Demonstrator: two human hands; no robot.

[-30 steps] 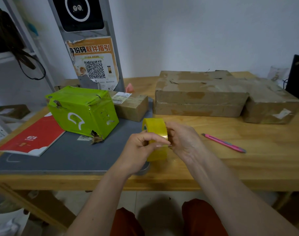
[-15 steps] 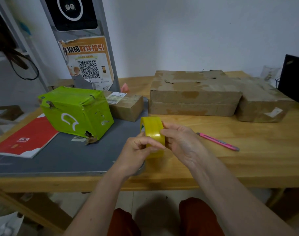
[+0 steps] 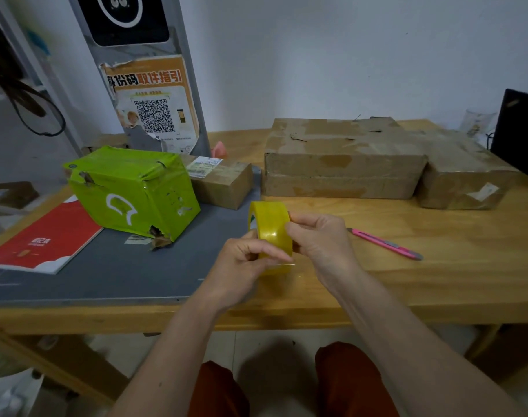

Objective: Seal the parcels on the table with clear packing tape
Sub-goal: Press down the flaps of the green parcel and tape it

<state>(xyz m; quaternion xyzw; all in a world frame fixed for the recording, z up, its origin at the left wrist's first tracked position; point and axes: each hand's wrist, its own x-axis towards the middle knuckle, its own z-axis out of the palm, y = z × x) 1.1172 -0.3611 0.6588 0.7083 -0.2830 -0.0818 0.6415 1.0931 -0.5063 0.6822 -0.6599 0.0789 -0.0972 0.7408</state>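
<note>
Left hand pinches free tape end | right hand grips packing tape roll above counter edge | 4 parcels wait behind | advice: peel slowly, keeping strip flat, unwrinkled.

Four parcels are sitting on the counter: one green-wrapped parcel, one small brown box just behind it, and two larger brown boxes, a long flat one and a second touching its right end. One roll of tape, one pink utility knife, one red booklet and one grey mat are also showing. Two hands, left and right, are showing in front.
</note>
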